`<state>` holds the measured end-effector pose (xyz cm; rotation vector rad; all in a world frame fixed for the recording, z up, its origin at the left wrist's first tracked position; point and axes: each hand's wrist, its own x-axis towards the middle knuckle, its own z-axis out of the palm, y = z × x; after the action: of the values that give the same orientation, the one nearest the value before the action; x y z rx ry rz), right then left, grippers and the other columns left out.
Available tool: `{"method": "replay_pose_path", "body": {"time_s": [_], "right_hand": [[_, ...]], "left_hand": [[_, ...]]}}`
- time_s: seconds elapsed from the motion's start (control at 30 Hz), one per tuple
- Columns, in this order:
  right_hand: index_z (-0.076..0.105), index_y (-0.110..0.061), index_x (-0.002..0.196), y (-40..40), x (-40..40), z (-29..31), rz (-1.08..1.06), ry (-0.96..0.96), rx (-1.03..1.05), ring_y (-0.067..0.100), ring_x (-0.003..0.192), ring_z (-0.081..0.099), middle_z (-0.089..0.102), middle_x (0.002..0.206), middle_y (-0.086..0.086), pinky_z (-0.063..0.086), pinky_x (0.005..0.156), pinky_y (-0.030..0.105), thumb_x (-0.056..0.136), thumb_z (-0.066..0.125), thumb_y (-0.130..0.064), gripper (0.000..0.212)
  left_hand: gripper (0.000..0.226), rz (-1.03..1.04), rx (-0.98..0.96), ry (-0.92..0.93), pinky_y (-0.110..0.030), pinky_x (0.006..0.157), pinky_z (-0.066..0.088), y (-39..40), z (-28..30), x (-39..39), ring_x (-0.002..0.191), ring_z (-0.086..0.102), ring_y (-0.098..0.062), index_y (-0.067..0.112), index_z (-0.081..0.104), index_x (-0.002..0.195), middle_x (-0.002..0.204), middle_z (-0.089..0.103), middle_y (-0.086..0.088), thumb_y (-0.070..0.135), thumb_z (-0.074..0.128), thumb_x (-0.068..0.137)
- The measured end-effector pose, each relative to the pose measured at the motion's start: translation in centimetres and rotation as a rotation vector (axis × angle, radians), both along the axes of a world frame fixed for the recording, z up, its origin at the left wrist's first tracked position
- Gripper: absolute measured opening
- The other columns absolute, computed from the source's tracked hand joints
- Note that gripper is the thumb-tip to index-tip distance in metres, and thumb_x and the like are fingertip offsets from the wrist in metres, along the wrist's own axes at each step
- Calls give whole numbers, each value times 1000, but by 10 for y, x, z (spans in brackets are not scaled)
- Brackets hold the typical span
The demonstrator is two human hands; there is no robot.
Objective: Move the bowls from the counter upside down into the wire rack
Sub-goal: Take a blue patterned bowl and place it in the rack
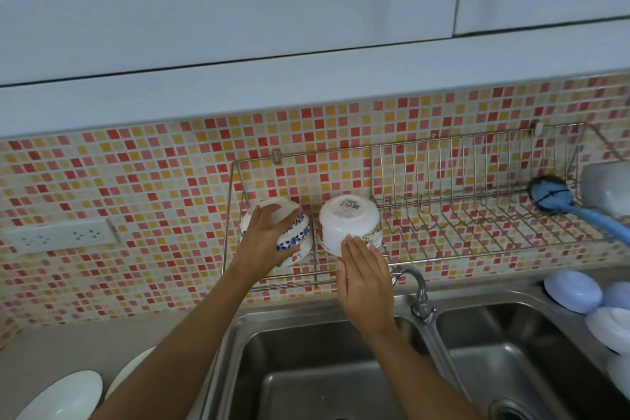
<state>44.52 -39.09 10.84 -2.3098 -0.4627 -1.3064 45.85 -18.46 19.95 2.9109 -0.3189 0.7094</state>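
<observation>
Left hand (264, 235) grasps the blue-patterned bowl (293, 232); right hand (364, 278), released, steadies the white bowl (349, 223). Seat both rims flat on the wire rack (443, 249) beneath each grip.

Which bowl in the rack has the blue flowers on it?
The left upside-down bowl, gripped by the left hand. The plain white bowl beside it shows only a small orange picture.

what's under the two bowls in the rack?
Wire rack bars under the blue-patterned bowl and white bowl. Both are upside down; hands hide their front rims.
</observation>
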Motion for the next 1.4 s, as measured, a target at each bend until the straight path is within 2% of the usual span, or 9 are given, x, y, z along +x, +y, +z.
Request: {"method": "replay_pose_path", "body": {"time_s": [0.23, 0.57, 0.77, 0.9, 1.0, 1.1, 1.17, 1.3, 1.4], "right_hand": [[62, -6, 125, 0, -1, -2, 6, 16, 6, 19, 125, 54, 62, 128, 8, 33, 112, 40, 97, 44, -27, 39], [63, -7, 124, 1, -3, 0, -13, 42, 0, 19, 125, 55, 63, 128, 9, 33, 112, 40, 96, 46, -28, 39], [63, -7, 124, 1, -6, 3, -19, 83, -3, 19, 125, 55, 63, 128, 8, 32, 113, 40, 97, 44, -28, 40], [64, -9, 123, 0, -8, 4, -23, 125, -27, 19, 123, 56, 64, 126, 7, 32, 114, 40, 98, 41, -30, 40], [63, -11, 123, -1, -14, 2, -47, 162, -60, 22, 121, 57, 65, 125, 7, 30, 114, 42, 100, 34, -32, 43], [57, -13, 127, -2, -26, -4, -87, 211, -103, 27, 128, 49, 60, 131, 9, 25, 115, 46, 98, 34, -33, 43], [51, -13, 133, -2, -31, -9, -113, 244, -138, 29, 135, 40, 52, 139, 11, 24, 116, 50, 97, 36, -33, 44], [39, -11, 143, 3, -38, -11, -178, 318, -178, 33, 143, 25, 36, 152, 14, 21, 117, 52, 92, 54, -28, 56], [30, -9, 148, 11, -47, -11, -195, 360, -124, 33, 147, 11, 24, 157, 16, 10, 119, 48, 87, 60, -28, 70]], "left_hand": [[89, -13, 10, 79, -46, 111, 31, 1, -1, 3, 135, 28, -32, 27, 32, 144, 145, 35, -10, 44, 78, 70], [84, -11, 97, 114, -43, 111, 30, 2, -4, 6, 128, 34, -29, 29, 40, 140, 140, 39, -7, 49, 77, 68], [72, -11, -14, 179, -41, 110, 31, -1, -4, 2, 127, 35, -26, 29, 45, 138, 139, 41, -6, 39, 76, 74], [56, 0, -184, 131, -41, 112, 31, -1, -9, -8, 132, 39, -26, 23, 46, 137, 143, 43, -5, 35, 64, 86], [47, 73, -236, 43, -44, 113, 32, -3, -20, -29, 137, 36, -23, 27, 42, 139, 148, 41, -2, 45, 40, 95], [56, 125, -45, -56, -47, 112, 32, -3, -41, -53, 135, 41, -24, 27, 45, 138, 145, 46, -4, 48, 12, 98], [57, 137, 20, -65, -50, 114, 29, 1, -55, -64, 134, 42, -25, 25, 44, 138, 143, 49, -4, 45, 8, 100], [48, 171, 24, -72, -45, 120, 8, 5, -78, -81, 139, 34, -27, 21, 30, 144, 148, 42, -5, 38, 20, 101], [53, 133, -20, -104, -42, 119, 0, 8, -91, -95, 146, 12, -26, 17, 22, 148, 155, 27, -10, 26, 37, 98]]}}
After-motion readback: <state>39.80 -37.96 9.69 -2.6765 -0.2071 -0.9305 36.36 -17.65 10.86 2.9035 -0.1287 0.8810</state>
